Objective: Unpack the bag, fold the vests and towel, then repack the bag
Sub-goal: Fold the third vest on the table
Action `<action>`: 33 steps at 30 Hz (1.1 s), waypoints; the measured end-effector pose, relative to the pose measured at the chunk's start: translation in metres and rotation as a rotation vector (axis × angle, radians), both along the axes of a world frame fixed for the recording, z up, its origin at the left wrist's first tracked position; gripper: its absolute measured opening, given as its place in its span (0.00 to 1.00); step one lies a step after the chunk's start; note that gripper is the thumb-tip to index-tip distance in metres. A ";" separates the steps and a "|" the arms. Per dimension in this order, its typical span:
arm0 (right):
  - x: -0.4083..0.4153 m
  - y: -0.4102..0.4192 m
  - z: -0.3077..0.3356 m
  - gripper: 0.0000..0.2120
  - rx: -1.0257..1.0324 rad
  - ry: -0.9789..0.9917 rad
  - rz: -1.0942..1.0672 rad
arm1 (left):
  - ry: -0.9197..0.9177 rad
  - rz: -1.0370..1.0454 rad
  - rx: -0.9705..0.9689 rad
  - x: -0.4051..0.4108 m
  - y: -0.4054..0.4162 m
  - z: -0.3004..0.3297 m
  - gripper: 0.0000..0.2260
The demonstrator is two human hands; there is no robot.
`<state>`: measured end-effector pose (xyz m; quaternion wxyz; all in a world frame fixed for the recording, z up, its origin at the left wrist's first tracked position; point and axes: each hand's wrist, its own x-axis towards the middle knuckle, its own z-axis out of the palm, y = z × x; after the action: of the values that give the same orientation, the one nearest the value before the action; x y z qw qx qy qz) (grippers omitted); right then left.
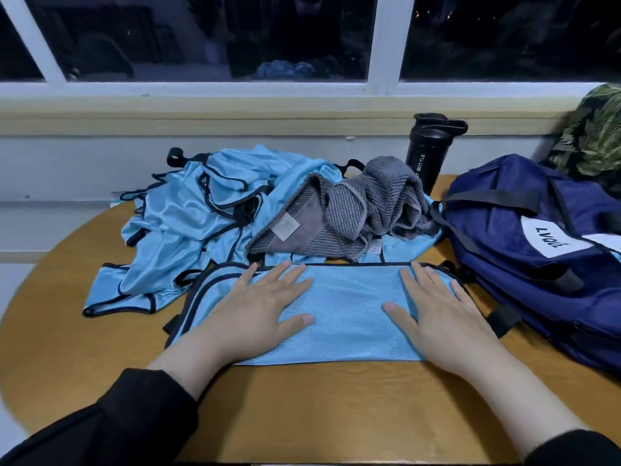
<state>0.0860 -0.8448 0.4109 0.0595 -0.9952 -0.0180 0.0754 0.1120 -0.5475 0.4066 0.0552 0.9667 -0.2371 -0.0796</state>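
The bag (537, 237) lies at the desk's (336, 405) right, unpacked by the look of it; one vest (349, 307) lies folded flat at the near centre, the left hand (255, 307) and right hand (437, 307) pressing it with straight fingers, gripping nothing; other vests (188, 213) and the towel (363, 206) sit heaped behind, unfolded; repacking is not begun; bare desk lies nearest the person, the far side crowded, a bottle (426, 156) by the wall.
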 end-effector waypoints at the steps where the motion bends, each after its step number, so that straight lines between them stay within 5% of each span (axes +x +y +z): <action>1: 0.000 0.003 0.001 0.39 0.006 -0.002 -0.010 | -0.006 -0.001 0.010 0.000 -0.001 -0.001 0.36; 6: -0.007 0.055 0.011 0.30 0.232 -0.225 0.091 | 0.020 0.019 -0.018 -0.008 -0.012 -0.004 0.33; 9: -0.013 0.098 0.008 0.26 0.350 -0.162 0.269 | -0.008 0.066 -0.114 -0.010 -0.010 0.004 0.26; 13: -0.015 0.114 -0.007 0.35 0.182 -0.059 0.358 | -0.125 0.151 -0.050 -0.016 0.032 0.006 0.21; 17: -0.017 0.112 -0.007 0.43 0.198 -0.040 0.357 | -0.162 0.427 -0.294 -0.031 0.076 0.008 0.23; 20: -0.021 0.126 -0.008 0.33 0.350 -0.170 0.335 | -0.137 0.631 -0.485 -0.038 0.087 0.012 0.25; 23: -0.035 0.159 -0.004 0.28 0.429 -0.257 0.469 | -0.140 0.628 -0.374 -0.037 0.089 0.013 0.24; 27: -0.049 0.198 -0.006 0.37 0.351 -0.170 0.555 | -0.020 0.619 -0.303 -0.033 0.090 0.024 0.23; 30: -0.053 0.215 -0.010 0.37 0.279 -0.220 0.454 | 0.100 0.634 -0.491 -0.031 0.095 0.030 0.19; 33: -0.056 0.226 -0.011 0.25 0.254 -0.317 0.381 | 0.190 0.697 -0.815 -0.028 0.102 0.029 0.16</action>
<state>0.0299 -0.6192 0.3996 0.1647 -0.9578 -0.2234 -0.0743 0.0841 -0.4455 0.4359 0.4699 0.8768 0.0920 -0.0451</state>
